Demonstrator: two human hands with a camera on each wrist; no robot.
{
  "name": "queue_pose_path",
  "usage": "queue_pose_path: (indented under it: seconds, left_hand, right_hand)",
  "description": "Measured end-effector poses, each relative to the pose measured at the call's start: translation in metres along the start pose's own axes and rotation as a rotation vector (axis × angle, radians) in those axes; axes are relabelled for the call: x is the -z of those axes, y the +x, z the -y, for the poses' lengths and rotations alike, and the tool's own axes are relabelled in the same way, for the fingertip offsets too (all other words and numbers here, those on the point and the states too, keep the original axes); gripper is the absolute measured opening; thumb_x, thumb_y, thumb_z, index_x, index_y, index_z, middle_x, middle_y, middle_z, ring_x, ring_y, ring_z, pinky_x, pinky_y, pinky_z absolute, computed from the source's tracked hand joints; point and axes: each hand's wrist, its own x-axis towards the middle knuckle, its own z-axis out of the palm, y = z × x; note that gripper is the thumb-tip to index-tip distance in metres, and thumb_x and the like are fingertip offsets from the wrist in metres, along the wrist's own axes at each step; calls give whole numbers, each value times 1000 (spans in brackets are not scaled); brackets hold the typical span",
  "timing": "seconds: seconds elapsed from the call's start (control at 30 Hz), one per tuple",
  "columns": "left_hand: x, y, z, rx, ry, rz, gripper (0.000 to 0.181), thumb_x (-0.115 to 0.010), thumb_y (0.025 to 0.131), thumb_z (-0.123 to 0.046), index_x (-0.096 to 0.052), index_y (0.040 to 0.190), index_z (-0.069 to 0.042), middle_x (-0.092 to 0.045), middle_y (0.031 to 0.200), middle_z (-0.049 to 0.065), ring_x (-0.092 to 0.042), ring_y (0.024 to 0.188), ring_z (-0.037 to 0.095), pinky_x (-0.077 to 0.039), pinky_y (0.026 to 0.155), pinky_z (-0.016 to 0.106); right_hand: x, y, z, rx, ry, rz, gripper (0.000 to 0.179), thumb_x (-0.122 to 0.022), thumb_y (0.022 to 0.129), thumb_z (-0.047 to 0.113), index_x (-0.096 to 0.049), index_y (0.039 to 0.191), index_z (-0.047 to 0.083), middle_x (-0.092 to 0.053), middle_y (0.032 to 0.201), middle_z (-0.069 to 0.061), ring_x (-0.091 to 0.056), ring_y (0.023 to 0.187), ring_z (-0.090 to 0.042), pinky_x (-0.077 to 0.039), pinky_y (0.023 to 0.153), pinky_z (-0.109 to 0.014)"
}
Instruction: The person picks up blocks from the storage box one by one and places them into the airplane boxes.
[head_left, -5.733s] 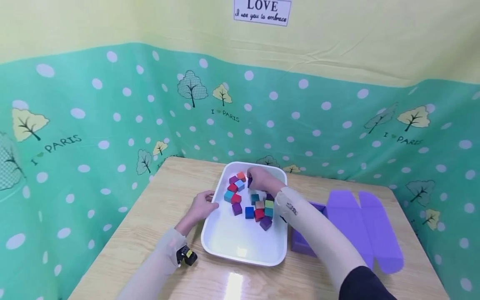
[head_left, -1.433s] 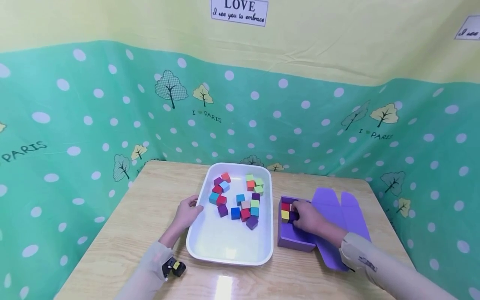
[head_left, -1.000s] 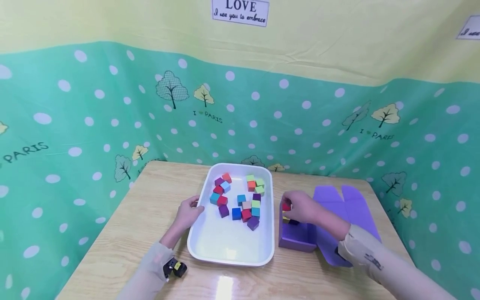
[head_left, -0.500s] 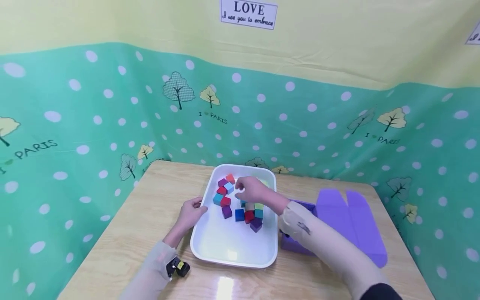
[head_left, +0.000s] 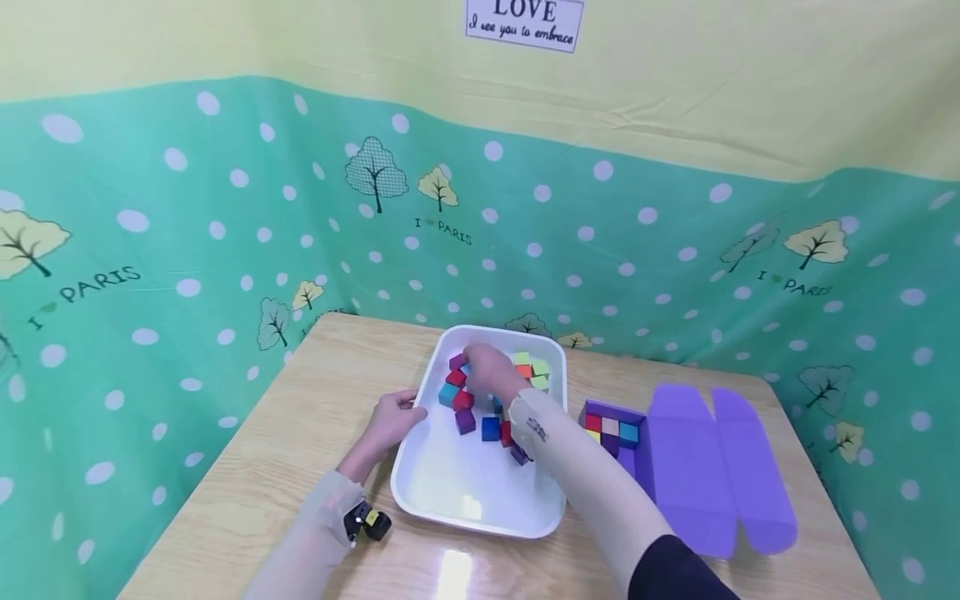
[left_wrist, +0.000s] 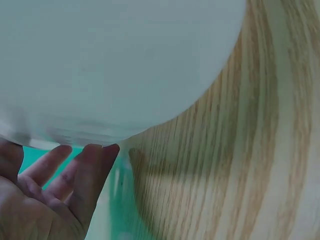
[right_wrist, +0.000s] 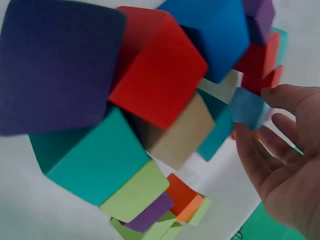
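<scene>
My left hand [head_left: 392, 421] grips the left rim of the white tray [head_left: 472, 492], thumb over the edge. In the left wrist view its fingertips [left_wrist: 111, 149] touch the tray's outer side. My right hand [head_left: 487, 369] is down inside the tray among coloured cube blocks. Its thumb and a finger pinch a light blue block [right_wrist: 247, 107], clearest in the right wrist view. Close by are a red block [head_left: 462, 401], a teal block [head_left: 449, 395] and a purple block [head_left: 465, 420]. My right forearm hides part of the blocks on the tray's right side.
Right of the tray stands a purple box [head_left: 615, 408], its lid [head_left: 701, 467] folded out to the right. Several blocks sit inside, among them a red block [head_left: 592, 422] and a blue block [head_left: 628, 433]. Green and orange blocks [head_left: 522, 371] lie at the tray's back right.
My right hand carried a dark purple block from the tray into the box, then came back left to the light blue block. The left hand stayed at the tray's rim.
</scene>
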Motion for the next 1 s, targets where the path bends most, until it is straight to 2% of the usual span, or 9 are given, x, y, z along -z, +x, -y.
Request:
queue_pose_path:
  seconds: [0.37, 0.57, 0.67, 0.73, 0.8, 0.9, 1.0]
  left_hand:
    - [-5, -2, 1, -3, -4, -3, 47, -63, 82, -5, -59, 127, 6, -69, 101, 23, -69, 84, 31, -60, 69, 39]
    - [-4, 2, 1, -9, -1, -8, 46, -63, 81, -5, -60, 126, 5, -70, 100, 22, -69, 84, 30, -60, 69, 38]
    - [-2, 4, 2, -14, -6, -11, 46, -63, 81, -5, -60, 126, 6, -70, 100, 22, -69, 83, 30, -60, 69, 39]
    - [-1, 3, 2, -10, -9, -9, 46, -63, 81, -5, -59, 126, 6, -69, 100, 23, -69, 84, 30, -60, 70, 39]
    - [1, 2, 3, -6, -7, -8, 47, -63, 81, -5, -59, 126, 6, -69, 101, 24, -69, 84, 31, -60, 69, 39]
    - [0, 1, 2, -4, -7, -6, 47, -63, 82, -5, -58, 127, 7, -69, 102, 25, -69, 85, 31, -60, 70, 38]
    - [-1, 1, 2, -7, -10, -9, 47, -63, 82, -5, -58, 127, 8, -68, 103, 26, -69, 86, 32, -60, 70, 39]
  right_hand:
    - [-4, 6, -7, 34, -86, -3, 51, -74, 82, 4, -57, 128, 15, -59, 104, 3, -54, 91, -18, -52, 86, -34]
    - [-1, 1, -7, -12, -27, -8, 44, -71, 86, 7, -56, 126, 19, -58, 106, 3, -54, 93, -20, -52, 85, -36]
    - [1, 1, -6, -4, -11, -17, 46, -71, 87, 7, -55, 129, 17, -59, 111, 1, -54, 95, -20, -51, 92, -41]
    - [4, 1, -6, 25, -8, -25, 46, -71, 86, 7, -55, 129, 14, -60, 114, -2, -54, 96, -21, -51, 92, -41]
    - [7, 1, -7, 57, -4, -26, 44, -72, 85, 6, -57, 127, 10, -62, 113, -6, -55, 94, -22, -53, 88, -38]
    - [17, -4, -12, 80, 22, -30, 35, -72, 84, 6, -60, 117, 7, -63, 104, -7, -56, 88, -23, -53, 78, -34]
    - [28, -11, -17, 86, 78, -27, 28, -73, 83, 8, -61, 109, 9, -61, 96, -4, -56, 86, -22, -53, 74, -31]
